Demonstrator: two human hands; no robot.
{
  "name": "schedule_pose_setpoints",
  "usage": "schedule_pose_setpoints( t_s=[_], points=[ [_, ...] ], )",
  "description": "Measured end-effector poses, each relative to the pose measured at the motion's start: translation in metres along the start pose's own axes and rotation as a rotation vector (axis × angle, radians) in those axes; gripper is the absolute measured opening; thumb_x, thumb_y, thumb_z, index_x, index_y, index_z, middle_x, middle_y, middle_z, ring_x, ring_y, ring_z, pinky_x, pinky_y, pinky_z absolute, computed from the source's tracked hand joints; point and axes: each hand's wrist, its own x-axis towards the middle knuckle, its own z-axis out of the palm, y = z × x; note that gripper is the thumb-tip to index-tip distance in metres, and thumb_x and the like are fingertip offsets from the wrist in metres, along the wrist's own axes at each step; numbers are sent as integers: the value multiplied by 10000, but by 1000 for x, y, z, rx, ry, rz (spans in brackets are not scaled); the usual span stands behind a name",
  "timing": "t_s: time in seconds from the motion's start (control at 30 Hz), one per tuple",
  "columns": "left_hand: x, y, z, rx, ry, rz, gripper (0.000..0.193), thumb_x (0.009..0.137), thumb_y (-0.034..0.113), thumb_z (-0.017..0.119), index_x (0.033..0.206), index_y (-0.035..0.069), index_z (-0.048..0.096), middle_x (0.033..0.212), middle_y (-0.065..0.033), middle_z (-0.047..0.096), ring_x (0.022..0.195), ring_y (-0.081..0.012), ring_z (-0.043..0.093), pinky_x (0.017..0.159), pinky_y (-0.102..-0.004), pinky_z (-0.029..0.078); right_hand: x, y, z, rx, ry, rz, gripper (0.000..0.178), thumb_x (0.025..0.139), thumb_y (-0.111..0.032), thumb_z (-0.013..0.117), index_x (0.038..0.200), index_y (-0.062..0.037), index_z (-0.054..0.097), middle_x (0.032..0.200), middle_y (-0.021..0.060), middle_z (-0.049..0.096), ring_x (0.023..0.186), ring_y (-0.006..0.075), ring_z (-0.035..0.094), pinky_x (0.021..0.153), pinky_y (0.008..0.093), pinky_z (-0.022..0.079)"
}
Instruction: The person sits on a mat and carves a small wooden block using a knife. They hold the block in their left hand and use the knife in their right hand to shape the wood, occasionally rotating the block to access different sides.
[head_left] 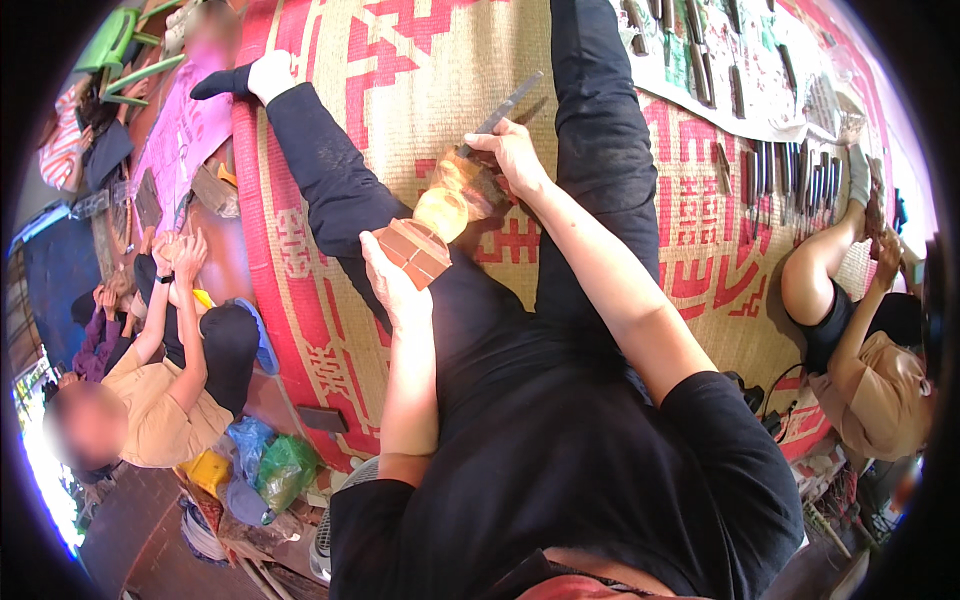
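My left hand (398, 283) is wrapped around a reddish-brown wooden block (410, 252) with straight lines across its face. From the block's far end rises a pale yellow-brown, rounded wooden piece (445, 205); whether the two are one body I cannot tell. In my right hand (512, 158) is a narrow, flat grey metal tool (512, 103), its kind unclear. One end points up and away to the right, while the other comes down close to the upper part of the yellow wood. Both hands are between my outstretched legs, above a woven mat (480, 40).
Rows of dark-handled hand tools (795, 175) lie on the mat at the right, more on a white sheet (720, 110) beyond. One person (870, 370) sits at the right, another (165, 400) at the left. Plastic bags (285, 470) lie at the lower left; a green chair (110, 50) stands far left.
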Motion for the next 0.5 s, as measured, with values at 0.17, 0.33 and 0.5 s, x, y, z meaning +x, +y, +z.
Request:
schedule_pose_setpoints(
  t_s=[0.17,0.33,0.5],
  points=[
    [7,-6,-8,-55,-37,-13,539,931,484,442,1275,73,390,1197,-110,477,1108,-228,496,923,-369,441,3,-6,-11,115,66,-59,92,824,-57,616,877,7,575,737,81,612,522,132,589,484,232,468],
    [4,-3,-3,-24,4,-2,569,928,492,443,1310,79,357,1247,-124,450,1151,-245,473,947,-383,424,-4,-3,-5,2,-108,-3,154,766,-6,668,918,5,646,852,65,662,769,133,602,758,257,464],
    [3,-1,-1,-16,12,-9,573,926,492,446,1318,84,352,1261,-125,442,1164,-250,464,957,-387,415,10,0,-17,-5,42,35,119,773,-21,663,886,-1,631,796,49,652,723,114,597,689,270,475]
  ],
)
